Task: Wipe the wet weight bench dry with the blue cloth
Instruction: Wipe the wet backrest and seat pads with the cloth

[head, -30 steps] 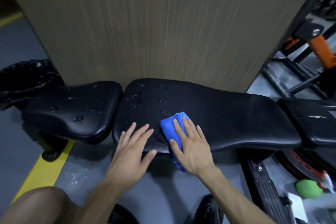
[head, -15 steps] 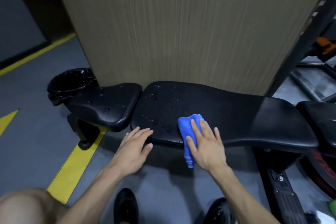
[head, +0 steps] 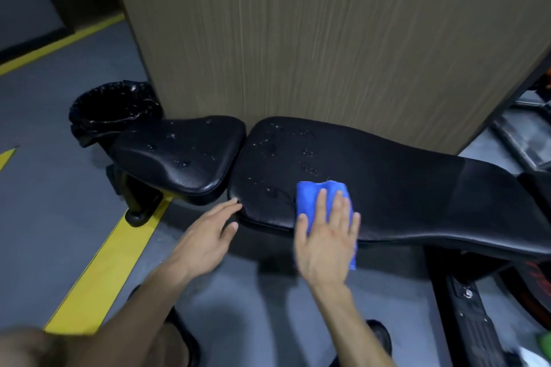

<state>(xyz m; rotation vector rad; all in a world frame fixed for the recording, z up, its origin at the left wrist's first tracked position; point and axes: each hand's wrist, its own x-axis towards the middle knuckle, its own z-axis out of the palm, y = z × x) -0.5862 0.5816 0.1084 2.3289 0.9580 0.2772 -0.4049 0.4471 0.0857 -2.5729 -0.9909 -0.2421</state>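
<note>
The black weight bench lies across the middle of the view, its long pad dotted with water drops on the left half. Its separate seat pad, also beaded with drops, sits to the left. The blue cloth lies folded on the pad's near edge and hangs down over it. My right hand presses flat on the cloth with straight fingers. My left hand is open, its fingertips touching the near left corner of the long pad.
A tall wood-grain panel stands right behind the bench. A black bin with a liner sits behind the seat pad. A yellow floor stripe runs at the left. Black machine frames crowd the right. My shoes are below.
My right hand has kept the cloth pressed at the near edge of the pad. My left hand slipped back off the pad top to its near corner. The view shifted left.
</note>
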